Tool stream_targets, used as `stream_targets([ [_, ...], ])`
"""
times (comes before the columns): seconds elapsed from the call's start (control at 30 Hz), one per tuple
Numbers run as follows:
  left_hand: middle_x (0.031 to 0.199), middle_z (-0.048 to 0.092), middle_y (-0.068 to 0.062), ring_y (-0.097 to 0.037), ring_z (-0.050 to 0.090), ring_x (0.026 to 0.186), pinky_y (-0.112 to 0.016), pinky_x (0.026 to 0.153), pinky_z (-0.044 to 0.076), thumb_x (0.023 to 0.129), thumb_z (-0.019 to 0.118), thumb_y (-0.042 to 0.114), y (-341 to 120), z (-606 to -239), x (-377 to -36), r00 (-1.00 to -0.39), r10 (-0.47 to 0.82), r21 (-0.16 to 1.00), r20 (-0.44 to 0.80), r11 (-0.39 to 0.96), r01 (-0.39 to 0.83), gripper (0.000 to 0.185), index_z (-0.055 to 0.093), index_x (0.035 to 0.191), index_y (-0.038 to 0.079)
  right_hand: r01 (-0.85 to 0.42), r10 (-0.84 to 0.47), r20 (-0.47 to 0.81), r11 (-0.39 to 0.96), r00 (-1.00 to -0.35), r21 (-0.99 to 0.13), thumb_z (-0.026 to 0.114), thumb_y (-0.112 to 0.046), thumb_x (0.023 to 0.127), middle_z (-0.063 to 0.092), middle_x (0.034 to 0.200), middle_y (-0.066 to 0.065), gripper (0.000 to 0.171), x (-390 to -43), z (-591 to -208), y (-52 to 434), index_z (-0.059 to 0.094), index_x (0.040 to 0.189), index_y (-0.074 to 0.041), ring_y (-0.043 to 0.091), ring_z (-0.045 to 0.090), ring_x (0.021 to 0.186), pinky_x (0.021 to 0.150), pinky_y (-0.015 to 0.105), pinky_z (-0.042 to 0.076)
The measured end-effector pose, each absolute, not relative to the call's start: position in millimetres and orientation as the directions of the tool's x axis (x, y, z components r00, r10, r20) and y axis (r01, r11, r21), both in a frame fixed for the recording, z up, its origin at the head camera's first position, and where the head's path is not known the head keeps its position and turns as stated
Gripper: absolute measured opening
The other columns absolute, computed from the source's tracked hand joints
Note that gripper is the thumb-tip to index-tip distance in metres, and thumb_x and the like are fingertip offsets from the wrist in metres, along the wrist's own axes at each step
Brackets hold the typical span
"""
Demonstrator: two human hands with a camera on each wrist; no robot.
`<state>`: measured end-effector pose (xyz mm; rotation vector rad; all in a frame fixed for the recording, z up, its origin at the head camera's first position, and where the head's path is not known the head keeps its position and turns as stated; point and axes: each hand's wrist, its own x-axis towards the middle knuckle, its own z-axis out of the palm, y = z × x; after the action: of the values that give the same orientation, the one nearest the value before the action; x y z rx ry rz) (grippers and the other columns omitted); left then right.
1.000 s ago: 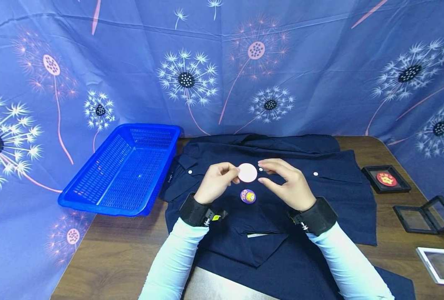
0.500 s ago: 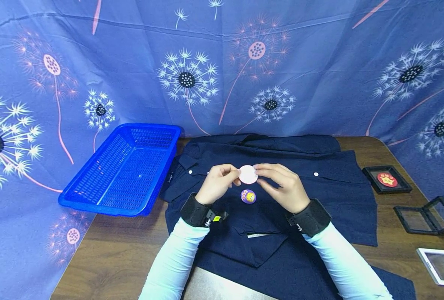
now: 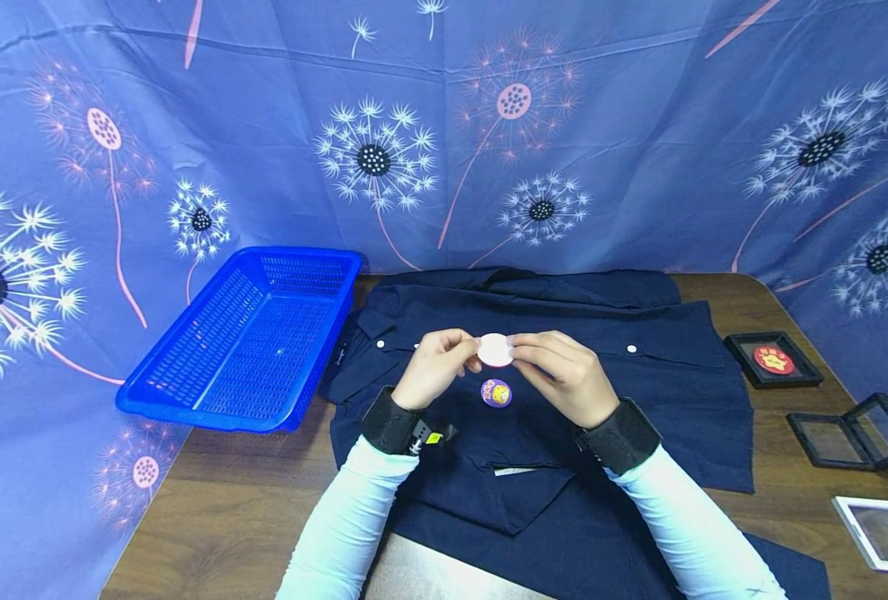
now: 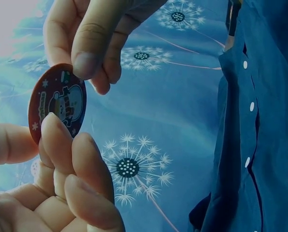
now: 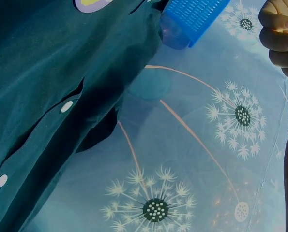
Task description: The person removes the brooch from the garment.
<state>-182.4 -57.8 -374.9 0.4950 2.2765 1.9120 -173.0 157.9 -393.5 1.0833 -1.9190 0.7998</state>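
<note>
Both hands' fingers pinch a round, glossy snowman badge above the dark cloth shirt.

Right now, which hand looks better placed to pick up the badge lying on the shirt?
Probably the right hand: it only pinches the held badge's edge, while the left hand supports it. The lying badge sits between them.

Both forearms angled inward from near edge, wrists strapped in black bands. Left hand and right hand meet at centre, fingers curled, thumb and fingertips pinching, palms facing each other.
</note>
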Motion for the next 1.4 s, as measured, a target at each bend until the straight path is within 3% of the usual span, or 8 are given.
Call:
stream_targets([
  [0.1, 0.068, 0.062, 0.001, -0.009, 0.057, 0.067, -0.021, 0.061, 0.045, 0.097, 0.052, 0.011, -58.1, -374.9, -181.2, -0.935, 0.337, 0.975, 0.108, 0.148, 0.166, 0.024, 0.064, 0.086, -0.007, -0.884, -0.398, 0.856, 0.447, -0.331, -0.134, 0.057, -0.025, 0.099, 0.074, 0.103, 0.009, 0.027, -171.9, -392.6, 157.6, 0.074, 0.1, -0.004, 0.021, 0.069, 0.088, 0.08, 0.03, 0.054],
  [0.57, 0.087, 0.067, -0.02, -0.008, 0.063, 0.075, -0.023, 0.067, 0.049, 0.101, 0.051, 0.016, -61.8, -377.2, -176.8, -0.908, 0.383, 0.939, 0.172, 0.214, 0.268, 0.025, 0.065, 0.091, -0.003, -0.872, -0.327, 0.879, 0.457, -0.346, -0.173, 0.061, -0.02, 0.097, 0.074, 0.097, 0.011, 0.022, -168.5, -389.8, 160.8, 0.074, 0.097, -0.002, 0.025, 0.07, 0.086, 0.083, 0.029, 0.053],
  [0.7, 0.09, 0.068, -0.022, -0.012, 0.064, 0.079, -0.023, 0.071, 0.05, 0.1, 0.052, 0.015, -68.8, -378.1, -177.3, -0.913, 0.349, 0.925, 0.21, 0.232, 0.301, 0.023, 0.066, 0.094, -0.003, -0.869, -0.277, 0.886, 0.44, -0.373, -0.228, 0.068, -0.005, 0.089, 0.074, 0.096, 0.013, 0.01, -168.0, -388.3, 164.5, 0.073, 0.096, -0.001, 0.026, 0.069, 0.086, 0.089, 0.023, 0.051],
  [0.87, 0.087, 0.069, -0.011, -0.014, 0.062, 0.076, -0.025, 0.068, 0.048, 0.099, 0.055, 0.018, -78.1, -382.3, -177.9, -0.914, 0.26, 0.848, 0.311, 0.359, 0.39, 0.019, 0.068, 0.096, 0.003, -0.847, -0.182, 0.88, 0.412, -0.439, -0.338, 0.072, 0.015, 0.074, 0.073, 0.094, 0.014, 0.024, -165.9, -385.6, 170.3, 0.072, 0.094, 0.002, 0.022, 0.067, 0.086, 0.089, 0.014, 0.049],
  [1.0, 0.099, 0.068, -0.004, -0.017, 0.061, 0.09, -0.033, 0.075, 0.05, 0.097, 0.058, 0.022, -82.6, -387.9, -178.1, -0.89, 0.211, 0.712, 0.404, 0.539, 0.45, 0.018, 0.067, 0.103, 0.009, -0.812, -0.108, 0.863, 0.414, -0.493, -0.411, 0.071, 0.017, 0.075, 0.072, 0.091, 0.014, 0.025, -163.8, -385.2, 176.4, 0.072, 0.095, 0.003, 0.013, 0.065, 0.087, 0.085, 0.011, 0.047],
  [1.1, 0.118, 0.064, -0.007, -0.023, 0.058, 0.114, -0.041, 0.096, 0.048, 0.095, 0.059, 0.025, -84.7, -393.1, -178.1, -0.864, 0.218, 0.606, 0.453, 0.636, 0.478, 0.028, 0.064, 0.116, 0.008, -0.783, -0.06, 0.85, 0.429, -0.523, -0.451, 0.071, 0.017, 0.075, 0.071, 0.089, 0.015, 0.025, -162.4, -386.6, 182.3, 0.072, 0.095, 0.002, 0.004, 0.064, 0.087, 0.083, 0.01, 0.047],
  [1.3, 0.15, 0.045, -0.012, -0.034, 0.03, 0.147, -0.053, 0.118, 0.027, 0.092, 0.062, 0.039, -91.9, -404.4, -176.2, -0.857, 0.26, 0.465, 0.444, 0.751, 0.469, 0.061, 0.047, 0.141, 0.006, -0.734, 0.039, 0.818, 0.418, -0.574, -0.535, 0.069, 0.02, 0.074, 0.068, 0.086, 0.02, 0.022, -158.6, -392.1, 197.3, 0.07, 0.093, 0.007, -0.006, 0.062, 0.084, 0.076, 0.007, 0.049],
  [1.4, 0.157, 0.036, -0.009, -0.036, 0.017, 0.151, -0.059, 0.117, 0.024, 0.09, 0.061, 0.05, -96.2, -411.3, -175.1, -0.88, 0.268, 0.428, 0.392, 0.794, 0.432, 0.074, 0.039, 0.148, 0.01, -0.71, 0.094, 0.793, 0.391, -0.603, -0.586, 0.067, 0.022, 0.075, 0.069, 0.087, 0.007, 0.022, -155.9, -394.0, 206.8, 0.068, 0.094, 0.012, -0.006, 0.063, 0.08, 0.072, 0.007, 0.049],
])
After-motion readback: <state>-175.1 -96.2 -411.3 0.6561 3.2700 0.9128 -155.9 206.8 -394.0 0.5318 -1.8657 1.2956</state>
